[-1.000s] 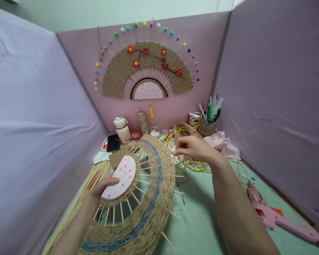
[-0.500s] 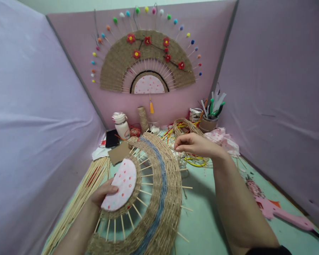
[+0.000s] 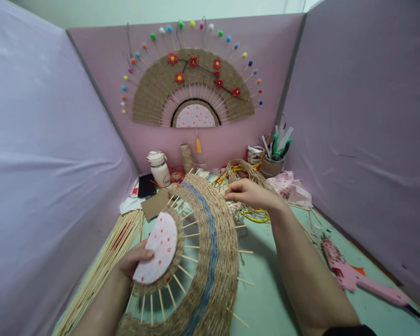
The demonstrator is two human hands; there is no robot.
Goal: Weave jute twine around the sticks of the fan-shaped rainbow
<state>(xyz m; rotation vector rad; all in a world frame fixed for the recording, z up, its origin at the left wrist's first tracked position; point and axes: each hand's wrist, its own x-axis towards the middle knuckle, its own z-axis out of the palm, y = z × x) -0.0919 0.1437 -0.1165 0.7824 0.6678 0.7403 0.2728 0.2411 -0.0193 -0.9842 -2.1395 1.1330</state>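
My left hand point(image 3: 136, 259) is closed on the inner part of a half-round woven fan point(image 3: 222, 242), thumb on its pink-dotted white fabric centre point(image 3: 160, 249). The fan is tan twine woven over thin wooden sticks, with a blue band point(image 3: 213, 242) curving through it. Bare stick ends jut past the outer edge. Close by the fan's upper outer edge, my right hand point(image 3: 247, 192) is raised with thumb and fingers pinched together. Whatever the pinch holds, perhaps a strand of twine, is too small to make out.
A finished flowered fan point(image 3: 196, 56) hangs on the back panel. Along the back stand a white bottle point(image 3: 158, 169), a twine cone point(image 3: 186, 158) and a tool pot point(image 3: 272, 165). Loose sticks point(image 3: 101, 270) lie left; a pink glue gun point(image 3: 357, 275) lies right.
My right hand has shifted slightly left, closer to the fan's edge, still pinched. The left hand keeps its grip on the fan. The whole view has tilted up a little.
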